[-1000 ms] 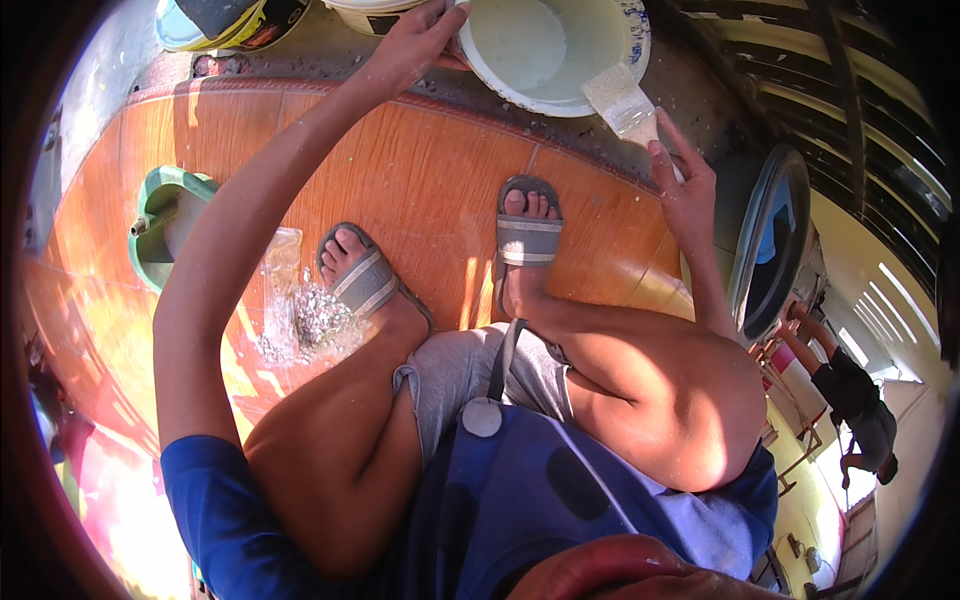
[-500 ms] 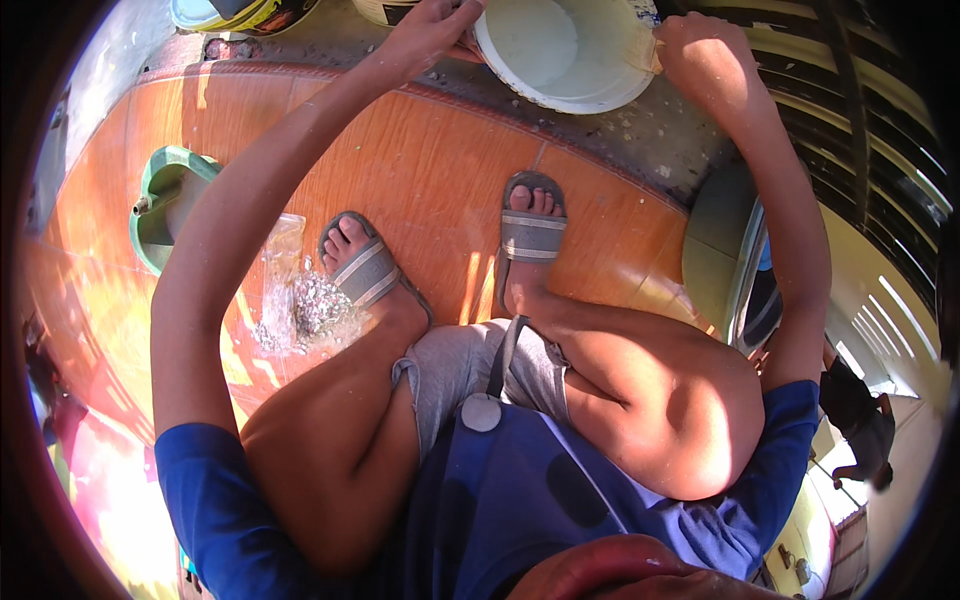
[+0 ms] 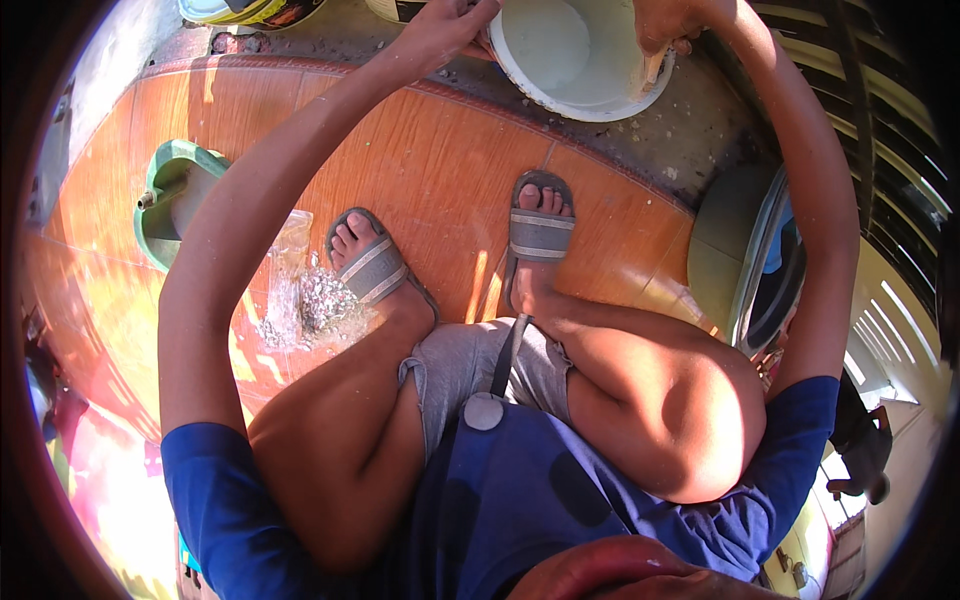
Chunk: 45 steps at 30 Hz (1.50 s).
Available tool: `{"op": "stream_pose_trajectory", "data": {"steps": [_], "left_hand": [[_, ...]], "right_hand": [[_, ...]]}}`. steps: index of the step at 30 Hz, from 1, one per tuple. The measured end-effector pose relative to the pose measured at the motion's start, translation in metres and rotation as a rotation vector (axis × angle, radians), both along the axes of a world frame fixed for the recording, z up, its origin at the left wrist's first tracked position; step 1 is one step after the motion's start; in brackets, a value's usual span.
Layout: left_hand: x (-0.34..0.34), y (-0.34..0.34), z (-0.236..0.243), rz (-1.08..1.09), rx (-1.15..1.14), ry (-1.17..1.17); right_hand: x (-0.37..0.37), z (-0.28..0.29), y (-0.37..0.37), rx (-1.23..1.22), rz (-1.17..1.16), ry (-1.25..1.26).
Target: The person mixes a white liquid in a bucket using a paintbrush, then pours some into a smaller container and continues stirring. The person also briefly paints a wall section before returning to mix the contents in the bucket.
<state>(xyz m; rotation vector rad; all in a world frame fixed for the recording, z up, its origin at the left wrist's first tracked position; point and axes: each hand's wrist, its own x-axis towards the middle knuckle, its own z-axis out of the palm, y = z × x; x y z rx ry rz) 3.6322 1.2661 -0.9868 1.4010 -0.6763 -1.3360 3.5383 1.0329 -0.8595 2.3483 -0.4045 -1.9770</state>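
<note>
At the top edge, a white bucket (image 3: 590, 114) with cloudy pale liquid inside is tilted toward me, and part of it lies outside the picture. My left hand (image 3: 447, 35) is at its left rim with the fingers closed; their tips are partly hidden. Over on the right rim, my right hand (image 3: 675, 20) has its fingers bent down over the edge, gripping it. A tan streak shows on the inner wall just below those fingers.
Left on the wood-patterned tiles sits a green container (image 3: 150, 235) with a short pipe. Clear plastic (image 3: 287, 285) and grey flakes (image 3: 330, 300) lie beside my left sandal. A large round tub (image 3: 748, 265) stands right. Yellow-black bucket (image 3: 262, 14) at top left; another person (image 3: 866, 450) far right.
The bucket has shifted slightly right and down in the picture. My right hand has gone from the outer right side to bending over the rim. My left hand follows the bucket.
</note>
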Motion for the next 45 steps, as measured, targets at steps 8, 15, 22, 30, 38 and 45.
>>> {"op": "stream_pose_trajectory", "data": {"steps": [8, 15, 22, 30, 38, 45], "left_hand": [[0.000, -0.002, -0.006, -0.002, 0.006, 0.002], [0.002, -0.002, -0.005, -0.011, -0.007, 0.020], [0.001, -0.002, -0.005, -0.008, 0.001, 0.027], [0.002, -0.001, -0.009, -0.013, -0.025, 0.030], [0.001, -0.002, -0.008, -0.009, -0.012, 0.041], [0.001, -0.001, -0.005, -0.004, 0.011, 0.024]], "right_hand": [[-0.012, -0.003, -0.013, 0.212, -0.355, 0.033], [-0.025, 0.009, -0.022, 0.180, -0.343, -0.285], [-0.045, -0.016, 0.007, -0.046, 0.238, -0.300], [-0.027, -0.048, -0.003, 0.126, -0.146, -0.083], [-0.025, -0.064, 0.014, 0.113, 0.088, -0.178], [-0.044, -0.061, 0.026, 0.085, 0.142, -0.610]]}}
